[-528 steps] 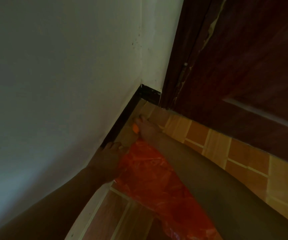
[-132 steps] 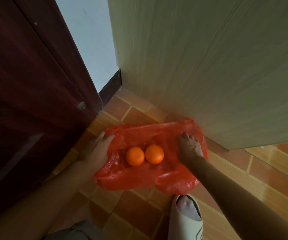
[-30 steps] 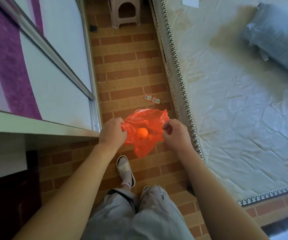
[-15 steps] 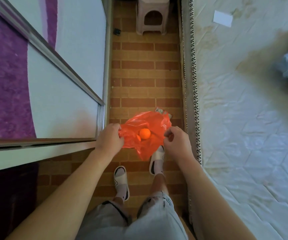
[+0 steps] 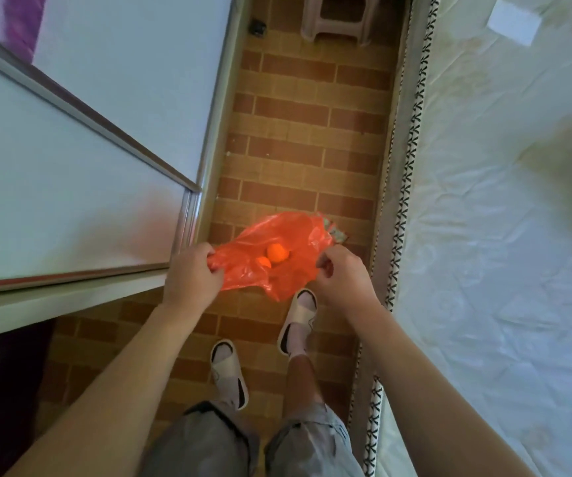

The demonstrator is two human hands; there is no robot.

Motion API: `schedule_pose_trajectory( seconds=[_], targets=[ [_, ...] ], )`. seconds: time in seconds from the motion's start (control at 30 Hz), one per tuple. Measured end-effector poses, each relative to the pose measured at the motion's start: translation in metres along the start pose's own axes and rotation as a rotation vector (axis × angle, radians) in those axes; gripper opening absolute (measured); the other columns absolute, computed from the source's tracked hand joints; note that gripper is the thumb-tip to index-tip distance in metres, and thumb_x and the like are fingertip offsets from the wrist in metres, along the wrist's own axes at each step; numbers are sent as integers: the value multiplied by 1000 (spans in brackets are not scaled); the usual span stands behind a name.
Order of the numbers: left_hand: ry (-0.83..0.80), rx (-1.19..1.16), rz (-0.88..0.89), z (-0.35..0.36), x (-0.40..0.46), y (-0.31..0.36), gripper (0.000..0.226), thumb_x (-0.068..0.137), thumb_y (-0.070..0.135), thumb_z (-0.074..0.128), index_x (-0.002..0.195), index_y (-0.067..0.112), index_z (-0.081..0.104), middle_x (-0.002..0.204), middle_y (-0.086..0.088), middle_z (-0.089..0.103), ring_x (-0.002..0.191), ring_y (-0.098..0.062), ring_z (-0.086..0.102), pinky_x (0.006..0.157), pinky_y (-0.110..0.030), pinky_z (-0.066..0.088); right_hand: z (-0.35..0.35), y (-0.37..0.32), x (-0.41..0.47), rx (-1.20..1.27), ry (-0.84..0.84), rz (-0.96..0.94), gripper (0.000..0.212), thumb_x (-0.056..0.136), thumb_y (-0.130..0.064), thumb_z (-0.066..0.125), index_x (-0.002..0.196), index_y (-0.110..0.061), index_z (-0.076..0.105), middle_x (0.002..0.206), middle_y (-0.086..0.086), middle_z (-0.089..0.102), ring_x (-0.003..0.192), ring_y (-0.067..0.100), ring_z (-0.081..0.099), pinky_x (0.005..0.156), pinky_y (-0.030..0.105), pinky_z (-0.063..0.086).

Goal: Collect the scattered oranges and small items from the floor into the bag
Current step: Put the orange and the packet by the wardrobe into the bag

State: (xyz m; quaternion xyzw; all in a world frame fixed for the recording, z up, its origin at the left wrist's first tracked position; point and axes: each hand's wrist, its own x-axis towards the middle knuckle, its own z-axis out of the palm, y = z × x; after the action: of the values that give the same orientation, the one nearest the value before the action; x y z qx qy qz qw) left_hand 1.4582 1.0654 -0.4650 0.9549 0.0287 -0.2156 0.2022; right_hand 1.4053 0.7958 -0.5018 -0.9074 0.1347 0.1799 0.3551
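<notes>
Well, both hands — left, right — grip the bag; packet print unreadable.

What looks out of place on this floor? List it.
A small printed wrapper lies loose on the brick floor, half hidden behind the red bag. A small dark object sits beside the plastic stool.

Both forearms are being left bare, with no sleeves showing. Grey knee-length shorts are being worn. Cream slide sandals with dark inner edges are being worn over pale socks on the left foot and right foot.
</notes>
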Motion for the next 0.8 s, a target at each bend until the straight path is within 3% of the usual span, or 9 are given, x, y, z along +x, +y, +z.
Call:
schedule_pose_trajectory(
  seconds=[0.1,0.2,0.4,0.6,0.7,0.8],
  targets=[
    [-3,6,-7,29,17,-6,13,90,21,77,96,14,68,82,4,62,74,-16,63,65,-32,56,19,26,22,-8,-21,18,12,83,-7,64,87,-18,64,87,-2,62,75,14,57,59,15,36],
    [3,8,3,62,36,-19,12,91,23,76,94,17,67,83,6,63,72,-8,59,61,-19,46,43,51,41,2,-20,41,12,83,-5,64,88,-16,66,88,-2,62,77,14,57,59,10,34],
    [29,35,34,121,74,-64,16,90,23,77,101,20,65,93,7,63,79,-9,60,64,-13,41,108,93,78,51,4,80,15,85,-4,65,90,-18,67,92,-5,63,81,11,59,61,9,37],
    [61,59,129,167,117,-91,22,89,11,74,110,16,68,104,4,62,86,-11,58,75,-18,50,180,133,111,88,30,94,15,90,-6,65,95,-20,66,96,-7,62,85,7,59,71,23,52],
    [74,141,116,189,124,-92,46,87,16,77,130,20,61,127,-3,58,112,-20,59,99,-30,47,212,151,127,65,28,52,15,89,-6,65,95,-20,65,94,-8,60,82,7,58,70,26,53],
    [135,188,150,206,124,-82,64,86,25,76,144,25,51,144,-2,46,134,-23,46,108,-34,39,236,164,140,60,22,-5,14,89,-8,66,95,-21,64,92,-8,59,80,7,57,68,27,52]
  ],
)
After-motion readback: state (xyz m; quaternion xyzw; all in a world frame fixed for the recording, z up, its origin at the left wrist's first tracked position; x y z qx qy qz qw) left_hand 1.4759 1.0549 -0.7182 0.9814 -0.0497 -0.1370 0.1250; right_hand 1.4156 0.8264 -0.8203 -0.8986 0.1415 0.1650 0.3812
